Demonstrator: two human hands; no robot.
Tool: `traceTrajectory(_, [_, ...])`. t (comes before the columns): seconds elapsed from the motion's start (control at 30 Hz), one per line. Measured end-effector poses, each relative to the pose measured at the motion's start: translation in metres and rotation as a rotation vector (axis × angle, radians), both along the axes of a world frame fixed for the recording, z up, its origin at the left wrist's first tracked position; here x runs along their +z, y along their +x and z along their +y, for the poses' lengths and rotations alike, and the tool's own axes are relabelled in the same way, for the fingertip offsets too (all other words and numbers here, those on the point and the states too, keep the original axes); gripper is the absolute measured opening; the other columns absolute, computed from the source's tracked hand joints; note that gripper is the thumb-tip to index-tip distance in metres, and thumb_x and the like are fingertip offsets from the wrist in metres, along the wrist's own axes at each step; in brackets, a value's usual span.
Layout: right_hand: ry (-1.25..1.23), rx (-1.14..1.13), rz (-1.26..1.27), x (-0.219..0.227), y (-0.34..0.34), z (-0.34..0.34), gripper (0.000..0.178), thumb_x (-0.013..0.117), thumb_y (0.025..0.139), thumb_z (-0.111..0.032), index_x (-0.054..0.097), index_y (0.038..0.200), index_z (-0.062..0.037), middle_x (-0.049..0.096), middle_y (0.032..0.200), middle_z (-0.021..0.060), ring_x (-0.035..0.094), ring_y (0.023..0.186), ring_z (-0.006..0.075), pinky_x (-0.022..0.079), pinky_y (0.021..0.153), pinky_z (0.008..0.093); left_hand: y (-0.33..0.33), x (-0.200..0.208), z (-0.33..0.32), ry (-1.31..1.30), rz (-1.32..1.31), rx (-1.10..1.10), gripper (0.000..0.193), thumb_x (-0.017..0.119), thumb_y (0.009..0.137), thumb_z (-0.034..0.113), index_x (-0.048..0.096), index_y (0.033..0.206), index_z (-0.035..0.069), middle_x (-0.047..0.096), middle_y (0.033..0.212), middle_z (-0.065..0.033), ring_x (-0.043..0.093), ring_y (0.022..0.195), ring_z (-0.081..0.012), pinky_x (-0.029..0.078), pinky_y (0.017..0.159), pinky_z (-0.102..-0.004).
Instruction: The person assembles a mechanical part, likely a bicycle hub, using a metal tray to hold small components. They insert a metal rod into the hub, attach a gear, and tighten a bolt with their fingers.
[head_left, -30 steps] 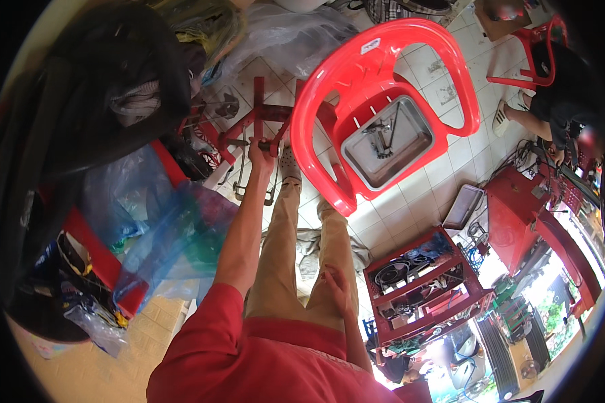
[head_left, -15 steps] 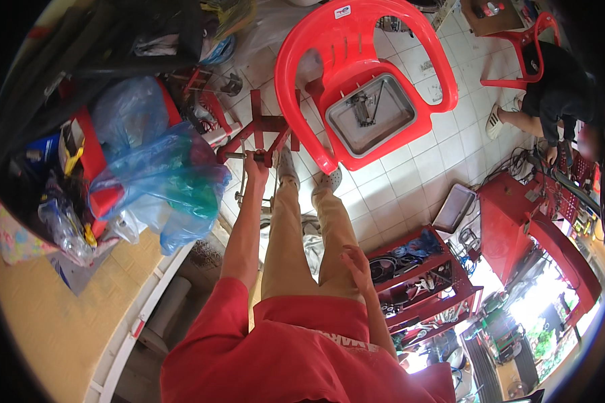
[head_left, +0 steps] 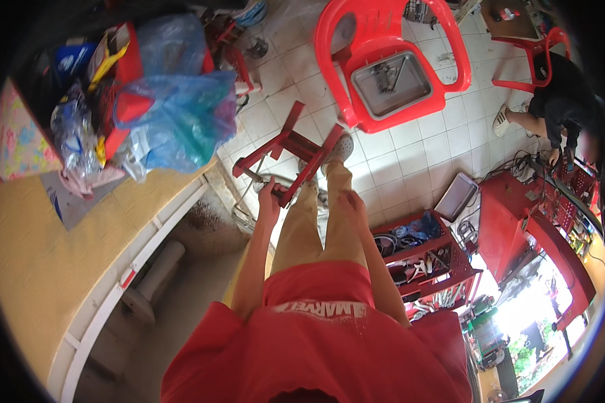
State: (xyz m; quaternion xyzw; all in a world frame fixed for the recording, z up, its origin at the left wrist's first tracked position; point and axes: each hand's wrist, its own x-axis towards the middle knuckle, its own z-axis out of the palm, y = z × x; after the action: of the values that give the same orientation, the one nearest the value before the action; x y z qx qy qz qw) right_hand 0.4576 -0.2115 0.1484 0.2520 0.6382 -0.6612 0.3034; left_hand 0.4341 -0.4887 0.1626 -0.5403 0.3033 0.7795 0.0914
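Note:
My left hand [head_left: 269, 195] is wrapped round the near end of a red metal stand [head_left: 296, 143], a frame of square bars with legs pointing away from me. The stand hangs tilted in front of my left shin, above the tiles. My right hand [head_left: 351, 205] is over my right leg near the knee, apart from the stand. Its fingers point away from me and are too blurred to show whether they are open or closed. Ahead, a red plastic chair [head_left: 459, 47] bears a grey metal tray [head_left: 420, 101] with small dark metal parts [head_left: 388, 76].
Plastic bags [head_left: 181, 127] lie heaped on the yellow-topped counter [head_left: 27, 269] at left. On the right stand a red tool cart [head_left: 450, 269] and another grey tray [head_left: 457, 195]. A person in dark clothes [head_left: 561, 101] bends forward at far right.
The red stand has turned and come nearer to my legs in my left hand. My right hand has moved forward from my hip to near the knee. The view has shifted.

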Motion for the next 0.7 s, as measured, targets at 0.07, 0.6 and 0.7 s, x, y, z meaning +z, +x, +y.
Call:
traceTrajectory(0.07, [-0.008,0.019,0.035,0.003,-0.016,-0.041,0.034,0.058,0.105,-0.027,0.065,0.119,0.0024,0.074,0.095,0.0093,0.069,0.089,0.0156,0.053,0.079,0.0291,0.028,0.037,-0.004,-0.054,0.022,-0.08,0.031,0.065,0.102,0.026,0.048,0.08,0.011,0.047,0.073,0.0001,0.051,0.069,-0.0159,0.046,0.07,-0.0332])
traceTrajectory(0.6, [-0.063,-0.188,-0.095,0.2,0.054,-0.049,0.072,0.028,0.106,-0.064,0.059,0.108,0.0004,0.053,0.083,0.0057,0.052,0.077,0.0183,0.043,0.065,0.0321,0.106,0.221,0.103,-0.209,0.468,-1.091,0.022,0.069,0.093,0.007,0.056,0.11,0.0,0.061,0.077,-0.0047,0.06,0.064,-0.013,0.048,0.059,-0.0292])
traceTrajectory(0.7, [-0.167,-0.361,-0.052,0.215,0.084,0.003,0.073,0.025,0.105,-0.067,0.061,0.108,-0.0032,0.055,0.088,0.0041,0.047,0.074,0.0151,0.04,0.064,0.0277,0.085,0.265,0.148,-0.365,0.833,-1.354,0.028,0.069,0.093,0.008,0.053,0.115,-0.001,0.06,0.076,-0.004,0.061,0.063,-0.0123,0.048,0.057,-0.0285])
